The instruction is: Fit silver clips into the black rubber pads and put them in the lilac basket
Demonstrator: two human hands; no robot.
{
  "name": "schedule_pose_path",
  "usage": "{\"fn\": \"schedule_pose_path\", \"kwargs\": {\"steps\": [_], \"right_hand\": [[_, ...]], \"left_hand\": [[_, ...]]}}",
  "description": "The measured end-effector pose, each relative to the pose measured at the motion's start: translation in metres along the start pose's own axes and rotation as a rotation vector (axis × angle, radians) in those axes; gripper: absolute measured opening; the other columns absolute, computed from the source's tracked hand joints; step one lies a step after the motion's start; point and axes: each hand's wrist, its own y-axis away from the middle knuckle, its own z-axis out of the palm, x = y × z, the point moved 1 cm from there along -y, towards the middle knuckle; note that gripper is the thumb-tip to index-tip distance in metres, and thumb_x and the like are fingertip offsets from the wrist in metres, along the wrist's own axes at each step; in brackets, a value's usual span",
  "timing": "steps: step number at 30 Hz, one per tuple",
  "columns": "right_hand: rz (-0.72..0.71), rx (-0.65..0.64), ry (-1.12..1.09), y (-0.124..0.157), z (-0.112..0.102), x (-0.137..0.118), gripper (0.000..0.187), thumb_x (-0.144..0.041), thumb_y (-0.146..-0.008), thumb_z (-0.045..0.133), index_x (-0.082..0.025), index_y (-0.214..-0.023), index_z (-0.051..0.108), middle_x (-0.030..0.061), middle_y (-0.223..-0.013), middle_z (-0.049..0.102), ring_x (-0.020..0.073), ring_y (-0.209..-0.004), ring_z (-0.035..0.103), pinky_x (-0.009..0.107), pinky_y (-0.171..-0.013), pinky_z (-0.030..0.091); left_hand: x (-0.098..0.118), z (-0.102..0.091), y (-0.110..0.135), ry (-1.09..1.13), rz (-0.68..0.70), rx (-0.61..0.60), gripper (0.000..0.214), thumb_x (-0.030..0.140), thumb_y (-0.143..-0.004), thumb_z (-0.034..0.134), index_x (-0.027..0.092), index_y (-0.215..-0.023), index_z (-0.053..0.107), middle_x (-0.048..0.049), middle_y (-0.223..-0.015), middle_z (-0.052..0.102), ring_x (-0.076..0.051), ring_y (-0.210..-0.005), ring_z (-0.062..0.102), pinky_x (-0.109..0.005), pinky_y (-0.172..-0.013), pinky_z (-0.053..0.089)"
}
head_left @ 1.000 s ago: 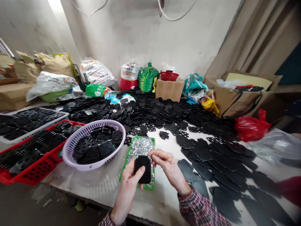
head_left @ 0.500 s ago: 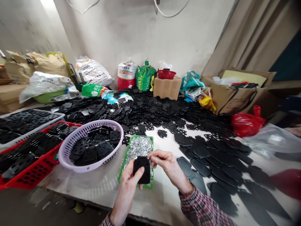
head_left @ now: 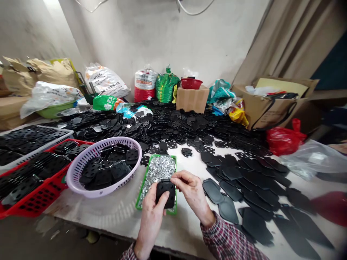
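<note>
At the lower centre of the frame, the left hand [head_left: 151,208] grips a black plate [head_left: 170,190], thumb across its face, above a green tray [head_left: 171,212] of metal pins [head_left: 162,168]. The right hand [head_left: 193,189], thumb and forefinger pinched together, is at the plate's top right corner; whether it holds anything, I cannot tell.

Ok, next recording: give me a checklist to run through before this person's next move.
1. Left hand gripping the black piece: ok.
2. Right hand at the piece's upper right corner: ok.
3. Small part between the right fingertips: cannot tell, too small.
4. Metal pins in the green tray, within reach: ok, it seems.
5. Purple basket free of black pieces: not ok, many inside.
</note>
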Motion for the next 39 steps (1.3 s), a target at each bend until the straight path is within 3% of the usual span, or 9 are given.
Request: {"fn": "schedule_pose_path", "kwargs": {"steps": [6,13,19,24,27,29,33,37,39], "right_hand": [[0.065,-0.198,-0.078,-0.001,-0.006,-0.012,0.016,-0.028,-0.083,0.067,-0.018,-0.088,0.078,0.0028,-0.080,0.067,0.0148,-0.068,0.059,0.023,-0.064,0.049],[0.107,-0.045,-0.140,-0.001,-0.004,-0.004,0.028,-0.029,-0.077,0.073,-0.017,-0.102,0.074,0.0010,-0.079,0.068,0.0159,-0.071,0.060,0.024,-0.066,0.050],[-0.086,0.002,0.173,0.005,0.000,-0.011,0.036,-0.024,-0.090,0.058,-0.020,-0.125,0.064,0.0019,-0.085,0.069,0.0193,-0.077,0.063,0.030,-0.075,0.053],[-0.403,-0.002,0.651,0.014,0.007,-0.015,0.040,-0.016,-0.099,0.043,-0.018,-0.136,0.057,0.0068,-0.085,0.067,0.0225,-0.076,0.060,0.035,-0.072,0.048],[-0.537,-0.060,0.854,0.015,0.011,-0.015,0.044,-0.011,-0.100,0.038,-0.020,-0.139,0.055,0.0066,-0.082,0.066,0.0236,-0.075,0.057,0.036,-0.070,0.044],[-0.554,-0.083,0.845,0.012,0.011,-0.014,0.043,-0.012,-0.101,0.038,-0.021,-0.140,0.053,0.0077,-0.098,0.068,0.0238,-0.084,0.059,0.036,-0.076,0.045],[-0.372,-0.054,0.765,-0.001,0.006,-0.003,0.028,-0.019,-0.101,0.047,-0.021,-0.125,0.061,0.0076,-0.111,0.065,0.0211,-0.093,0.062,0.030,-0.080,0.049],[-0.207,-0.391,1.139,-0.004,0.015,0.017,0.015,-0.013,-0.091,0.060,-0.020,-0.084,0.071,0.0043,-0.085,0.067,0.0223,-0.082,0.061,0.030,-0.071,0.046],[-0.197,-0.481,1.234,-0.001,0.025,0.023,0.013,-0.011,-0.087,0.064,-0.019,-0.079,0.070,0.0054,-0.085,0.067,0.0240,-0.084,0.060,0.031,-0.071,0.044]], "left_hand": [[-0.001,-0.003,0.000,0.201,-0.025,-0.116,0.037,0.042,-0.086,0.061,0.020,-0.117,0.062,-0.0033,-0.091,0.066,-0.014,-0.068,0.054,-0.020,-0.046,0.041],[-0.006,-0.002,0.005,0.298,-0.075,-0.072,0.048,0.046,-0.087,0.061,0.019,-0.126,0.059,-0.0090,-0.110,0.065,-0.016,-0.076,0.058,-0.020,-0.047,0.044],[0.001,-0.004,0.010,0.693,-0.144,-0.331,0.046,0.038,-0.093,0.056,0.023,-0.136,0.056,-0.0147,-0.126,0.063,-0.023,-0.087,0.066,-0.025,-0.049,0.047],[0.002,-0.008,0.010,0.718,-0.105,-0.409,0.045,0.026,-0.087,0.065,0.028,-0.131,0.061,-0.0109,-0.131,0.063,-0.025,-0.097,0.065,-0.029,-0.062,0.054],[-0.002,-0.010,0.009,0.703,-0.061,-0.388,0.051,0.024,-0.080,0.072,0.027,-0.131,0.062,-0.0094,-0.131,0.065,-0.026,-0.109,0.062,-0.033,-0.082,0.054],[-0.004,-0.013,0.008,0.695,-0.040,-0.351,0.054,0.024,-0.077,0.075,0.025,-0.130,0.063,-0.0095,-0.132,0.064,-0.027,-0.114,0.060,-0.036,-0.092,0.050],[-0.004,-0.022,0.004,0.663,-0.020,-0.245,0.054,0.027,-0.075,0.076,0.023,-0.127,0.064,-0.0105,-0.133,0.064,-0.029,-0.113,0.062,-0.040,-0.097,0.048],[0.001,-0.031,0.001,0.425,0.041,-0.090,0.060,0.028,-0.072,0.079,0.024,-0.130,0.061,-0.0092,-0.130,0.066,-0.026,-0.104,0.065,-0.036,-0.090,0.052],[0.005,-0.034,0.000,0.221,0.052,-0.007,0.065,0.033,-0.070,0.080,0.023,-0.131,0.060,-0.0091,-0.121,0.069,-0.026,-0.097,0.066,-0.035,-0.081,0.054]]}}
